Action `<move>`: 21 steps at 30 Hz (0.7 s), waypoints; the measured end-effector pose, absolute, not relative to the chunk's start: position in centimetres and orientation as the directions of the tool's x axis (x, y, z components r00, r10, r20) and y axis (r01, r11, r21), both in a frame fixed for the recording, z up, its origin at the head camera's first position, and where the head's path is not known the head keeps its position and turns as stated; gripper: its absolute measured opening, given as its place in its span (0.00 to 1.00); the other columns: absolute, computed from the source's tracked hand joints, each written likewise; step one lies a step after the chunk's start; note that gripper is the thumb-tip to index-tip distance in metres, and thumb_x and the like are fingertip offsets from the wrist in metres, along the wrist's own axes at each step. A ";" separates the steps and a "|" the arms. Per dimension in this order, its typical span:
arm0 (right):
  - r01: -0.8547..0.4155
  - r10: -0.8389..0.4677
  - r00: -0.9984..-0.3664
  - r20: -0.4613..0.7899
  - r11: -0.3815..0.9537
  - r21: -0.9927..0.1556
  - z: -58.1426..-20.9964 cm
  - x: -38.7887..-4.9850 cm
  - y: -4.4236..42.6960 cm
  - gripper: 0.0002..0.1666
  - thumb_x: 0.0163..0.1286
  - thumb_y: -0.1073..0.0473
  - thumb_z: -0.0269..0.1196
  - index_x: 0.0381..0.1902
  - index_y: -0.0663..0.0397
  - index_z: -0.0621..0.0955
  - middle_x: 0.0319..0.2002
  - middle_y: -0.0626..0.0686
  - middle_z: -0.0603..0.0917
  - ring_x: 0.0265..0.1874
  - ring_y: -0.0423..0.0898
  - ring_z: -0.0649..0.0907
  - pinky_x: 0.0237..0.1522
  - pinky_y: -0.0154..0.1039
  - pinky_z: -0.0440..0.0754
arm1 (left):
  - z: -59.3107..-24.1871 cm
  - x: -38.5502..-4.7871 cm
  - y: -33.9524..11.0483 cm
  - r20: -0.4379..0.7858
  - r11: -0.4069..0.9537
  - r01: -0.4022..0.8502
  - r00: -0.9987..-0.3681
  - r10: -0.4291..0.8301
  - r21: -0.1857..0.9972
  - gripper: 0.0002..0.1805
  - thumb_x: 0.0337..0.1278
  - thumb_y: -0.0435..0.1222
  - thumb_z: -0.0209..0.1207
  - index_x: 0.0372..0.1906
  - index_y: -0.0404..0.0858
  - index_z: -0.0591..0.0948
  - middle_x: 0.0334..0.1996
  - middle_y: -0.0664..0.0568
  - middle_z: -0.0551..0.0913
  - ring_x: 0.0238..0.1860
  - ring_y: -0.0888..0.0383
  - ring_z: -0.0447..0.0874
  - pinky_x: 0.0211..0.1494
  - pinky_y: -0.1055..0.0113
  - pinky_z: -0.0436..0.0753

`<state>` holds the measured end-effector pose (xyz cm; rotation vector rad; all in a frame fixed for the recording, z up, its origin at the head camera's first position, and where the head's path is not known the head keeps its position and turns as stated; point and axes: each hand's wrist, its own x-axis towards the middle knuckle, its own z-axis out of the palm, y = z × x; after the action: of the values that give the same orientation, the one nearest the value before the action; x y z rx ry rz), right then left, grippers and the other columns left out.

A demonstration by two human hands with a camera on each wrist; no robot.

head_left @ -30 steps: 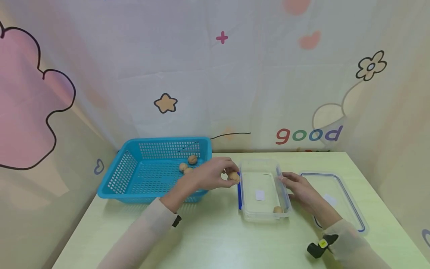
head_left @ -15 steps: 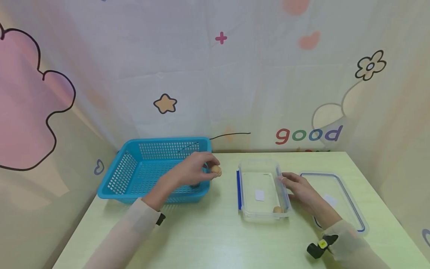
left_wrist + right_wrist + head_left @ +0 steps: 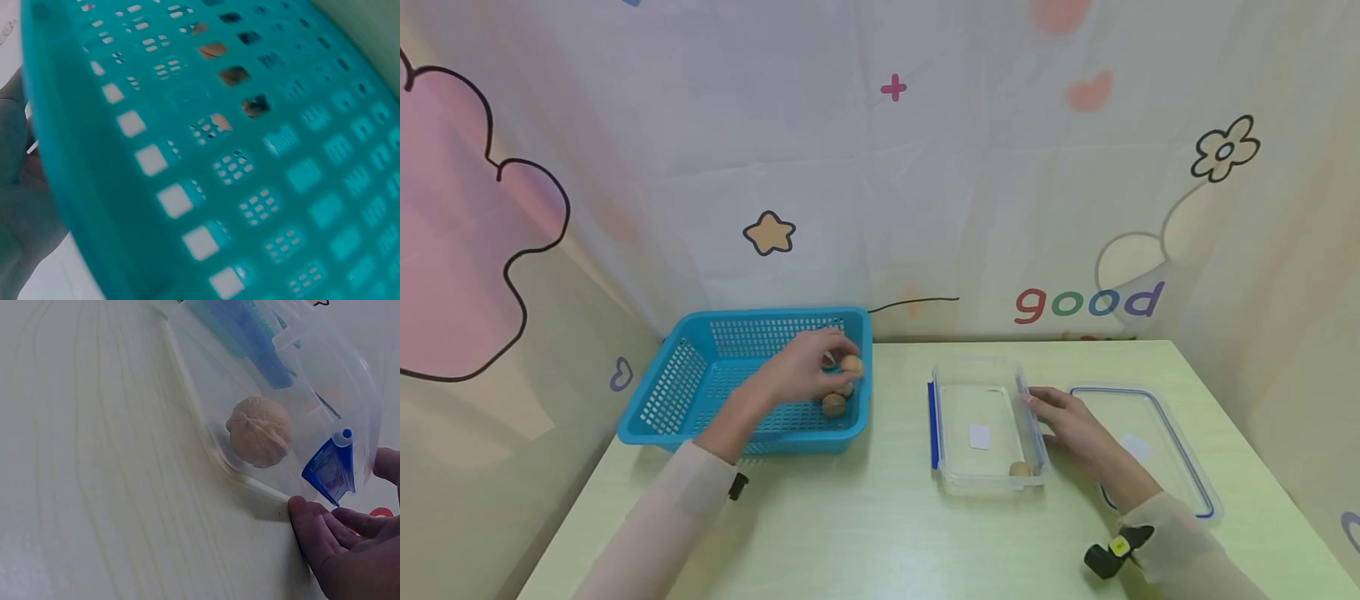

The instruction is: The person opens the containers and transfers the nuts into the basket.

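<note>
A walnut is pinched between the thumb and fingers of my left hand, over the right end of the blue basket. Below that hand, several more walnuts lie in the basket. The basket's slotted wall fills most of the left wrist view, with part of the hand at its left edge. My right hand grips the right side of a clear plastic food container. One walnut lies inside the container, in its near right corner.
The container's lid, clear with a blue seal, lies flat to the right, partly behind the right hand. A blue latch hangs on the container's left side. A printed curtain closes off the table's back.
My left hand, with the walnut in it, has moved left from the container's edge to over the basket. The right hand and container have stayed in place.
</note>
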<state>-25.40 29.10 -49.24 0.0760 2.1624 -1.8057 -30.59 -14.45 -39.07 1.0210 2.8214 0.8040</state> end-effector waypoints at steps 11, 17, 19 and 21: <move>0.260 -0.156 -0.944 -0.292 0.198 -0.945 -49.0 -25.4 29.0 0.47 0.85 0.41 0.55 0.83 0.66 0.54 0.83 0.69 0.52 0.81 0.67 0.55 0.77 0.68 0.57 | -40.8 -32.2 -15.6 0.158 0.705 0.521 -0.843 0.514 0.481 0.22 0.71 0.42 0.69 0.63 0.36 0.84 0.51 0.52 0.85 0.54 0.53 0.84 0.59 0.55 0.86; 0.256 -0.155 -0.945 -0.288 0.200 -0.946 -49.2 -25.4 29.1 0.48 0.84 0.40 0.55 0.83 0.67 0.54 0.82 0.69 0.52 0.81 0.67 0.55 0.77 0.67 0.58 | -42.0 -33.1 -16.0 0.183 0.718 0.508 -0.856 0.483 0.476 0.20 0.71 0.42 0.69 0.61 0.37 0.84 0.52 0.49 0.86 0.54 0.51 0.85 0.59 0.53 0.87; 0.255 -0.153 -0.946 -0.287 0.199 -0.946 -49.3 -25.5 29.1 0.48 0.84 0.39 0.56 0.83 0.67 0.54 0.82 0.69 0.53 0.81 0.67 0.56 0.77 0.67 0.58 | -42.5 -33.4 -16.2 0.185 0.725 0.503 -0.860 0.476 0.470 0.21 0.71 0.43 0.69 0.61 0.37 0.84 0.52 0.49 0.86 0.54 0.51 0.85 0.58 0.54 0.87; 0.258 -0.151 -0.945 -0.289 0.196 -0.946 -49.3 -25.4 29.1 0.48 0.84 0.39 0.56 0.83 0.66 0.55 0.82 0.69 0.53 0.81 0.66 0.56 0.77 0.67 0.59 | -43.1 -33.6 -16.5 0.187 0.729 0.502 -0.861 0.473 0.466 0.22 0.71 0.43 0.69 0.62 0.36 0.84 0.52 0.49 0.86 0.54 0.51 0.85 0.58 0.55 0.87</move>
<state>-25.41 29.08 -49.30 0.1012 2.1590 -1.8069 -33.65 -16.47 -43.06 0.8385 2.9718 0.8276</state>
